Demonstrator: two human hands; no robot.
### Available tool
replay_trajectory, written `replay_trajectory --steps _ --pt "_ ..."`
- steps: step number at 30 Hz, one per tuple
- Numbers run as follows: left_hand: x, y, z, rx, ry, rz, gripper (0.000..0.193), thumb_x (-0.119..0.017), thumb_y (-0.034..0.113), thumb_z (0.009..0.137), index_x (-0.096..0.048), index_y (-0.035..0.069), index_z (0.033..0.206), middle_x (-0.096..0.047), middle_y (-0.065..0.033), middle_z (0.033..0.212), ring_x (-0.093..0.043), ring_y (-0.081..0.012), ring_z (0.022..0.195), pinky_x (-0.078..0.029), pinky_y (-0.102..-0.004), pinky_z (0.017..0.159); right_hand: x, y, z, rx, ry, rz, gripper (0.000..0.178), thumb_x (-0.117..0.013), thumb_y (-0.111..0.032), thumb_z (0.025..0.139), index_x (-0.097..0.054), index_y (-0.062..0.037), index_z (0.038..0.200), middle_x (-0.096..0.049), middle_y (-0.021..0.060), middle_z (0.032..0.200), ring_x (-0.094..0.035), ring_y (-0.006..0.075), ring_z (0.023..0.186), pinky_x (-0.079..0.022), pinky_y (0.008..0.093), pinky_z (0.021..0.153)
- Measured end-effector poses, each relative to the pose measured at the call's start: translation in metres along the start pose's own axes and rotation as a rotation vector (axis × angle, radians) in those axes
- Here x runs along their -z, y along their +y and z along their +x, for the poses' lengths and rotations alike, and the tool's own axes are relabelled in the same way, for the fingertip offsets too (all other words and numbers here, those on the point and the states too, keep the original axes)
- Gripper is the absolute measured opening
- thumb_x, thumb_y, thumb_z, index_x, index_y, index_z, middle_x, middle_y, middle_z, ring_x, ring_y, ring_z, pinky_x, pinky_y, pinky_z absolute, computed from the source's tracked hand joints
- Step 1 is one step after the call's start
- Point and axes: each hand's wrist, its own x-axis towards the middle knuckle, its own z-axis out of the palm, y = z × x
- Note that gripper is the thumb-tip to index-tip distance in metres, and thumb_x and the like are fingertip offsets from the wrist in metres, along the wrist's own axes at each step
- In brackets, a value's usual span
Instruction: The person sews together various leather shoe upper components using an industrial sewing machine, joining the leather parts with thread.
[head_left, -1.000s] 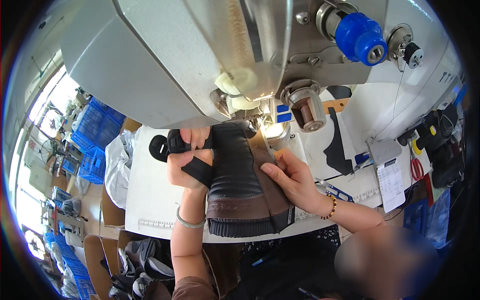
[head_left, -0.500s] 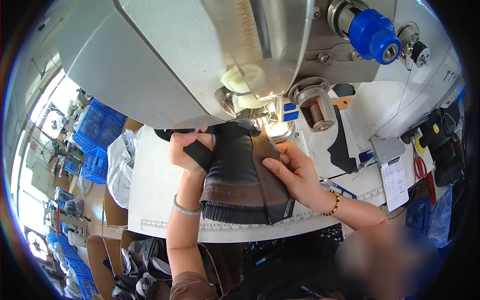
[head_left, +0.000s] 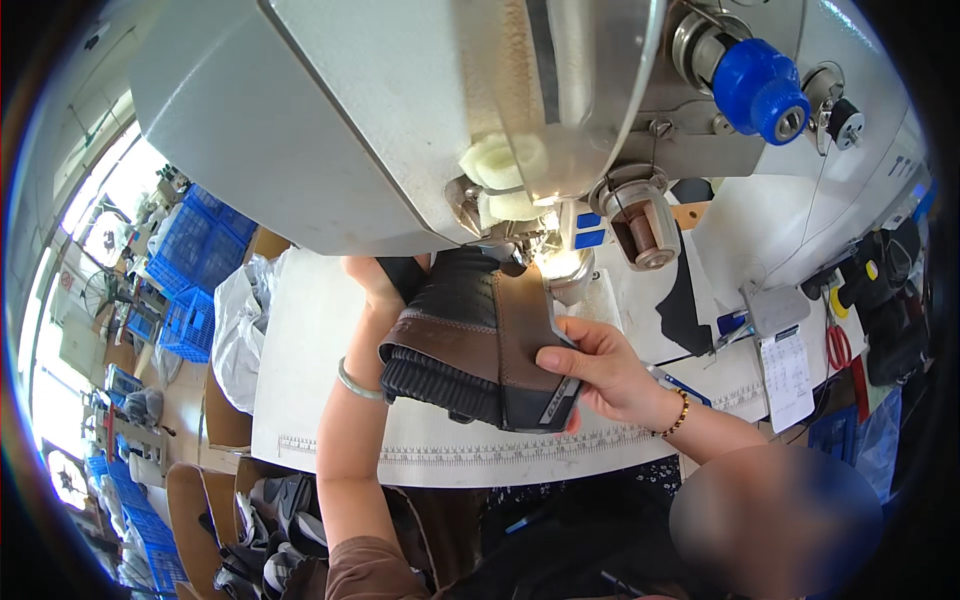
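Observation:
A brown and black leather shoe upper [head_left: 455, 340] lies under the head of a sewing machine [head_left: 330, 130], its ribbed black collar turned toward me. Stitching runs along its brown panels, close to the lit needle area. My right hand [head_left: 615, 375] pinches the upper's right edge, thumb on top and fingers underneath. On the far left side, my left hand [head_left: 376, 285] grips a black flap of the upper. Its fingertips are hidden behind the flap and the machine head.
The white table [head_left: 330, 400] has a ruler strip along its near edge. Right of the machine lie a black cut piece [head_left: 683, 305], a paper slip [head_left: 787, 375] and red-handled scissors [head_left: 838, 345]. A box of shoe parts [head_left: 285, 520] stands at lower left, blue crates [head_left: 190, 325] beyond.
The upper has turned slightly clockwise and moved farther under the machine head. My left hand has gone forward with it, so its fingers are more hidden. My right hand has slid a little nearer.

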Motion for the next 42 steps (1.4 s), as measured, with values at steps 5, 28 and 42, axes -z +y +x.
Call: replay_trajectory --steps 5,28,42 --pt "0.003 -0.001 -0.001 0.313 0.078 -0.437 0.019 -0.047 0.013 0.089 -0.058 -0.003 0.088 -0.061 -0.0103 0.080 -0.059 -0.0166 0.070 -0.047 -0.0285 0.058 0.006 0.009 0.003 0.226 -0.024 -0.254 0.017 -0.060 -0.016 0.088 -0.054 0.0002 0.092 -0.064 0.0056 0.078 -0.063 0.0084 0.066 -0.048 0.0182 0.049" --pt "-0.037 0.133 -0.057 -0.088 -0.909 1.022 0.072 -0.067 0.010 0.060 -0.045 0.003 0.128 -0.042 -0.0104 0.134 -0.034 -0.0242 0.130 -0.027 -0.0425 0.106 -0.012 0.010 0.007 0.272 0.029 -0.639 0.021 -0.050 -0.016 0.093 -0.044 0.0011 0.103 -0.059 0.0091 0.074 -0.062 0.0121 0.055 -0.051 0.0219 0.047" --pt "-0.059 0.111 -0.083 -0.536 -0.503 1.103 0.043 -0.054 0.001 0.065 -0.065 0.003 0.106 -0.062 -0.0062 0.112 -0.056 -0.0182 0.110 -0.041 -0.0310 0.093 -0.001 -0.036 -0.017 0.161 0.092 -0.821 0.020 -0.057 -0.017 0.089 -0.054 -0.0005 0.099 -0.061 0.0080 0.070 -0.062 0.0167 0.051 -0.046 0.0222 0.041"
